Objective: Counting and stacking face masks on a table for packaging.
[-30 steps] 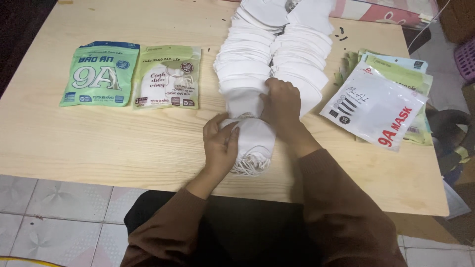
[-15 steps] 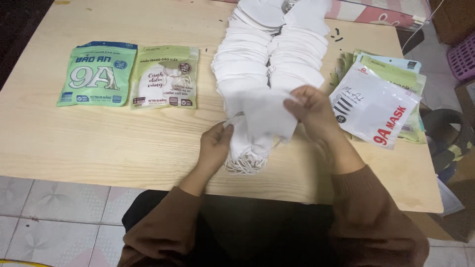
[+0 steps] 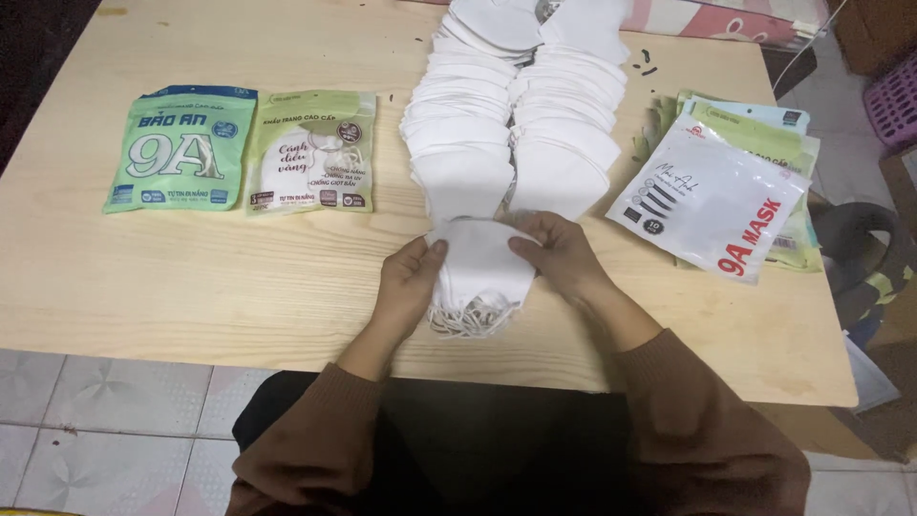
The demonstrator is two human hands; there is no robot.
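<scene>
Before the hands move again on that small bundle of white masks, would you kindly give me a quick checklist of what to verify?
1. Left hand on the bundle: ok, fingers on its left edge.
2. Right hand on the bundle: ok, fingers on its top right.
3. Bundle squared up: cannot tell; its ear loops splay out at the near end.
4. Two long rows of masks tidy: ok, overlapped, just beyond the bundle.
5. Pouches in reach: ok, white pouch on the right pile, two green packs on the left.
6. Table space near the hands: ok, bare wood to the left.
</scene>
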